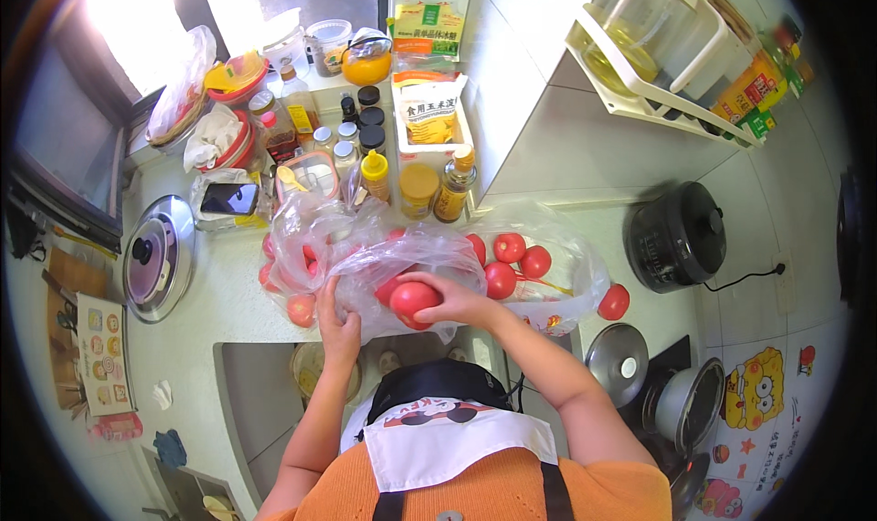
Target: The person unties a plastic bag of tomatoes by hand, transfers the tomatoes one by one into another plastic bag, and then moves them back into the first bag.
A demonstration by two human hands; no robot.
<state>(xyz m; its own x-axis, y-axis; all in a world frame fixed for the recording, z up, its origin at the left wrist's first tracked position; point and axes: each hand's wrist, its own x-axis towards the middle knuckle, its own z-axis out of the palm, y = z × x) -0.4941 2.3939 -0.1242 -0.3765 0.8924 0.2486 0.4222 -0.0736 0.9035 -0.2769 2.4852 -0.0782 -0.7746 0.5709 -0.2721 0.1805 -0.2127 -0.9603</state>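
My right hand point(455, 303) grips a red tomato point(415, 298) above the mouth of a clear plastic bag point(418, 250) at the counter's front edge. Other tomatoes show just behind and below it, partly covered by the film. At the bag's left side, my left hand point(337, 329) holds the film, fingers pointing away from me. Left of that hand lies a paler tomato point(301, 310), with more tomatoes under crumpled plastic. A second plastic bag point(582, 267) lies spread to the right, with several tomatoes point(509, 248) on it. One loose tomato point(613, 302) sits at its right end.
Behind the bags stand a yellow-capped squeeze bottle point(375, 175), a jar point(418, 191) and a glass sauce bottle point(455, 185). A phone point(230, 198) and a glass lid point(159, 257) are left. At right are a black electric cooker point(678, 237), a pot lid point(617, 363) and a pot point(688, 401).
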